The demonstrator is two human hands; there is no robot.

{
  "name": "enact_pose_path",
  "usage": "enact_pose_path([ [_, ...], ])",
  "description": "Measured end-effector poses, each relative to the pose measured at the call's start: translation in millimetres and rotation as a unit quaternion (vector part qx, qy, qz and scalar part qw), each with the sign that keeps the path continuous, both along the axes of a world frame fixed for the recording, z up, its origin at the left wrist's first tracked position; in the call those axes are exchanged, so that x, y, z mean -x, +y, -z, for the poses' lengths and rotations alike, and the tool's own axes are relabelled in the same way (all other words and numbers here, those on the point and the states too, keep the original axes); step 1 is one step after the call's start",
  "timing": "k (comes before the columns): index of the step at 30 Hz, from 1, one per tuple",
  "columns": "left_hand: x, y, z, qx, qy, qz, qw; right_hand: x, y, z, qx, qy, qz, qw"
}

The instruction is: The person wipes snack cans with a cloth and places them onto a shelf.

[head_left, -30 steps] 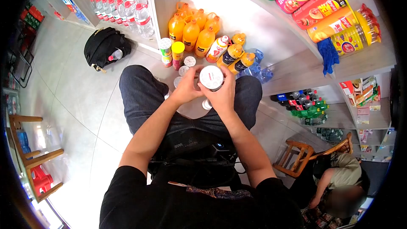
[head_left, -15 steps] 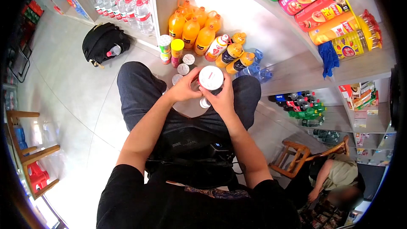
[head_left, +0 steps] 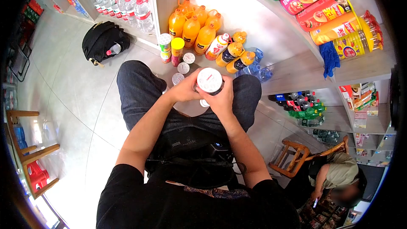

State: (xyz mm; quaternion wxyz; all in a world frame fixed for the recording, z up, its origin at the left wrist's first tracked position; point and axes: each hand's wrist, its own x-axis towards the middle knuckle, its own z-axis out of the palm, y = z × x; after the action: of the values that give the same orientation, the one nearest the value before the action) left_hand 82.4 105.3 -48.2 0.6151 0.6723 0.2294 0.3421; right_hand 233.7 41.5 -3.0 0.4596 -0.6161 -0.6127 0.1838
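Grey tiles [head_left: 70,85] are covering the floor, thin seams curving across them. Pale shelves [head_left: 364,74] are filling the right side and lining the upper left, one white back panel [head_left: 258,21] shining brightly. Glare [head_left: 99,161] is whitening the lower-left tiles. Wooden chairs are standing left [head_left: 40,154] and lower right [head_left: 296,145].

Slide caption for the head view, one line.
Left hand and right hand hold a white-lidded container, orange drink bottles standing beyond.
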Motion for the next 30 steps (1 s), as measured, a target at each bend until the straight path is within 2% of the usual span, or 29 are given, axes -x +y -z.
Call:
enact_pose_path([
  [2,1,-3,-3,0.053,-0.038,0.013,0.998,-9,4,-2,0.000,0.007,-0.079,0.997],
  [6,5,-2,-8,0.037,-0.018,0.016,0.999,-26,14,-20,0.017,-0.016,-0.201,0.979],
  [9,6,-4,-14,0.056,-0.012,0.028,0.998,-38,17,-23,0.055,-0.029,-0.227,0.972],
  [12,6,-6,-16,0.062,0.006,0.019,0.998,-45,21,-23,0.080,0.035,-0.266,0.960],
  [15,4,-7,-17,0.095,0.001,-0.008,0.995,-46,20,-8,0.103,0.164,-0.260,0.946],
  [18,4,-5,-19,0.061,0.022,-0.057,0.996,-39,18,-2,0.095,0.200,-0.252,0.942],
  [22,2,-3,-15,-0.016,0.042,-0.137,0.990,-24,18,4,0.061,0.102,-0.203,0.972],
  [30,1,-2,-1,-0.053,0.086,-0.155,0.983,-26,25,-1,0.082,0.102,-0.202,0.971],
])
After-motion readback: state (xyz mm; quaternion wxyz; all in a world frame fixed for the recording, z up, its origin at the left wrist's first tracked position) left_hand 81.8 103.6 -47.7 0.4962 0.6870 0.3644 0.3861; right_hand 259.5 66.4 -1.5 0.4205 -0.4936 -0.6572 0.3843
